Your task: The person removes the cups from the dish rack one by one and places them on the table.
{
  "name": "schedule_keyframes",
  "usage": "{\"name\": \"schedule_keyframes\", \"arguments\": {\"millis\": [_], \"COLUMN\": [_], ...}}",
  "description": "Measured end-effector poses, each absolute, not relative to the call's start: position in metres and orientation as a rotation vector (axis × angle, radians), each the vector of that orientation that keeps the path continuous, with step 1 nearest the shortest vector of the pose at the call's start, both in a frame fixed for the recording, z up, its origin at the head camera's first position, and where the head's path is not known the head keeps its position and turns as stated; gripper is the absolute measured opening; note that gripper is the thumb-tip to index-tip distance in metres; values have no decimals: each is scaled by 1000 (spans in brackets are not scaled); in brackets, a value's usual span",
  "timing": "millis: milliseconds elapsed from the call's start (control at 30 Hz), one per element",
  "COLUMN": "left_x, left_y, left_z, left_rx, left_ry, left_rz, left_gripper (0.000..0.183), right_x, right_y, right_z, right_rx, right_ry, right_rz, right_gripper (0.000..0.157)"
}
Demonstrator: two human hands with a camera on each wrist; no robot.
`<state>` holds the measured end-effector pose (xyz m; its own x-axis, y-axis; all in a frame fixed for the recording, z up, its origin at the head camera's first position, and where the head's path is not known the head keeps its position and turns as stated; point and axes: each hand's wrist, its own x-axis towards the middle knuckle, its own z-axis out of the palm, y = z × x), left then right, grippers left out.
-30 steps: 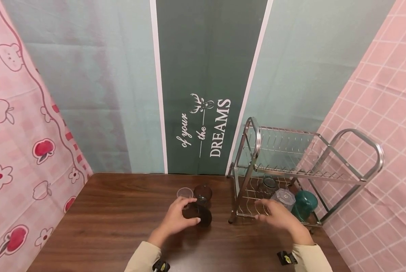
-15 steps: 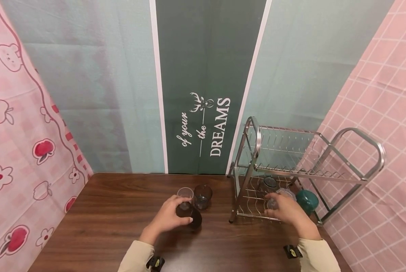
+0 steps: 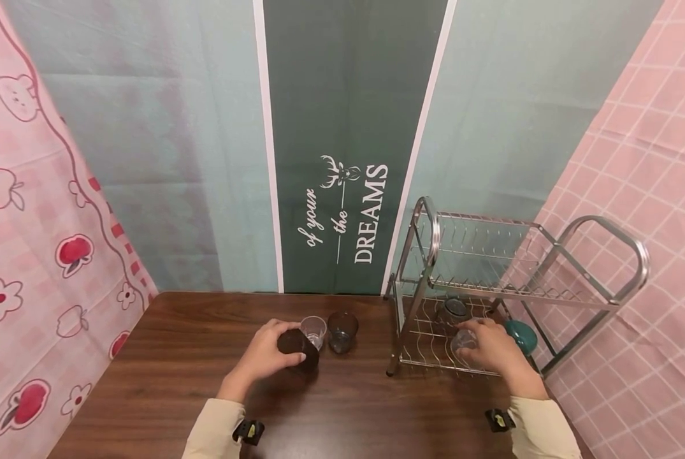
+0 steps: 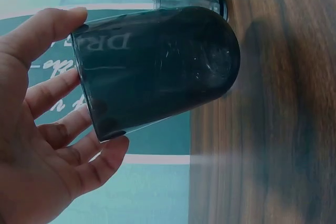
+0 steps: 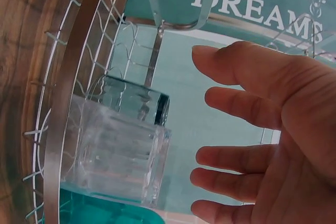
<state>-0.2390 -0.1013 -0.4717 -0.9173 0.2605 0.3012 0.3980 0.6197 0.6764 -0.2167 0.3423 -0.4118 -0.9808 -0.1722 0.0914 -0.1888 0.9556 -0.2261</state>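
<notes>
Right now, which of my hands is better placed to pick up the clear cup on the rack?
Your right hand, I'd judge: it holds nothing and reaches toward the clear cup. Your left hand grips the dark cup, away from the rack.

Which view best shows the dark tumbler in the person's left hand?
The left wrist view: the dark tumbler is large and nearly whole there, the left hand only at one end. The head view shows it smaller, partly covered by that hand; the right wrist view misses it.
</notes>
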Motion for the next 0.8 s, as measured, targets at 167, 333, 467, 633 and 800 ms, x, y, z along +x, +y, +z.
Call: {"name": "schedule_keyframes", "arguments": {"millis": [167,333,467,633,800], "left_x": [-243,-247,-250,-254,-256], "left_y": [-106,-110,-112,-113,-115], "left_z": [-473,-474,-478,-479,-480], "left_rx": [-515,-475,-437,-397,-367], "left_ry": [-2675,-2699,-2714,-2725,-2724], "left_rz": [-1155,-1124,-1085,-1064,-1043], "left_gripper": [57,57,57,57,57], "right_x": [-220,-221,-221,-222,-224], "right_y": [349,353,355,360,365], "right_z": [-413,-412,-411,-413,-416], "right_rx": [265,245,212,189,167], "right_ry": [-3032,-3026,-3043,-3063,-3064], "right_rz": [352,355,346,347,366], "right_gripper": [49,50,51,52,52]}}
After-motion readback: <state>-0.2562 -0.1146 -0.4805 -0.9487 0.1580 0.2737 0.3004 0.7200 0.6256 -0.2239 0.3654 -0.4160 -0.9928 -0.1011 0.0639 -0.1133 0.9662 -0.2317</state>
